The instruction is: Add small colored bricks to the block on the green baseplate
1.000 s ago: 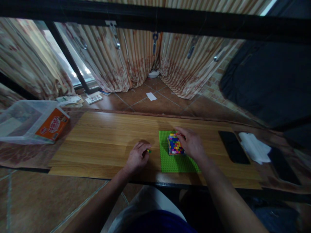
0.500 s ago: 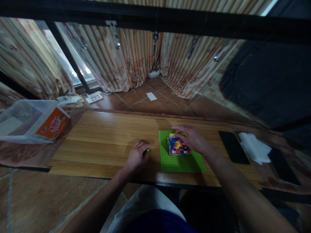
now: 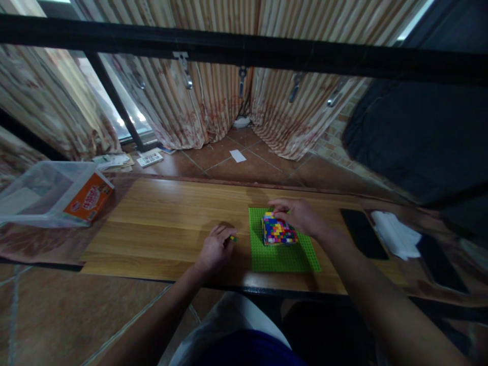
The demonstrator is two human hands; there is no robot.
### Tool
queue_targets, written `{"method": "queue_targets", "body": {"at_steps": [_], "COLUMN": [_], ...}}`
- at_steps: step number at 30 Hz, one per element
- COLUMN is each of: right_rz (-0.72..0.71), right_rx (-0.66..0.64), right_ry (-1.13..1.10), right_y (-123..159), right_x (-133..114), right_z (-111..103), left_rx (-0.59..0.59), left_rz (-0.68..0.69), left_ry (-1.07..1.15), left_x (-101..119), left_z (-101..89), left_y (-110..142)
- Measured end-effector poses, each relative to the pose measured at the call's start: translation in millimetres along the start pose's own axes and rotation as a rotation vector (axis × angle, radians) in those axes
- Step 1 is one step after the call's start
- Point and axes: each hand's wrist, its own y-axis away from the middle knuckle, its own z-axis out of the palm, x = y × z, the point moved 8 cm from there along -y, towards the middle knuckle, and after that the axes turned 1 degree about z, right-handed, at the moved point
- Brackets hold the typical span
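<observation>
On the green baseplate [image 3: 282, 260], which presumably steadies it, sits the multicoloured brick block [image 3: 277, 231], the right hand [image 3: 302, 215] over its far edge, grip unclear to me, while the left hand [image 3: 214, 250] pinches a small brick [image 3: 233, 238] off the plate.

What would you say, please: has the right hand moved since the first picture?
Yes: judged against the green baseplate, the right hand has shifted slightly toward that baseplate's far edge, uncovering the right end of the brick block.
</observation>
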Motion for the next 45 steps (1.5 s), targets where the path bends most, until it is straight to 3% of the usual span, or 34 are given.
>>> {"method": "queue_targets", "body": {"at_steps": [3,6,10,13,16,20,25,32,45], "right_rz": [0.003,0.036,-0.02,-0.127,-0.148,-0.053,0.039,0.036,0.065], "right_rx": [0.062,0.232,0.393,0.305,0.209,0.14,0.071,0.06,0.139], "right_ry": [-0.028,-0.017,-0.027,0.014,0.051,0.087,0.11,0.193,0.14], "right_y": [8,21,43,51,52,46,36,31,37], "right_x": [5,-1,-41,-78,-94,-85,-73,-72,-63], "right_z": [1,-3,9,44,80,110,130,136,128], "left_rx": [-0.003,-0.003,-0.01,-0.015,-0.023,-0.013,0.025,0.003,0.01], "left_rz": [-0.014,-0.018,-0.017,-0.022,-0.018,-0.032,-0.056,-0.064,0.006], "left_ry": [0.007,0.016,0.022,0.005,-0.01,-0.008,-0.014,-0.02,-0.068], "left_x": [0,0,0,-2,-2,-4,-6,-6,4], "left_z": [-0.1,-0.2,0.1,0.1,0.4,0.1,-2.3,-3.4,-1.1], "left_y": [0,0,1,1,1,1,3,2,0]}}
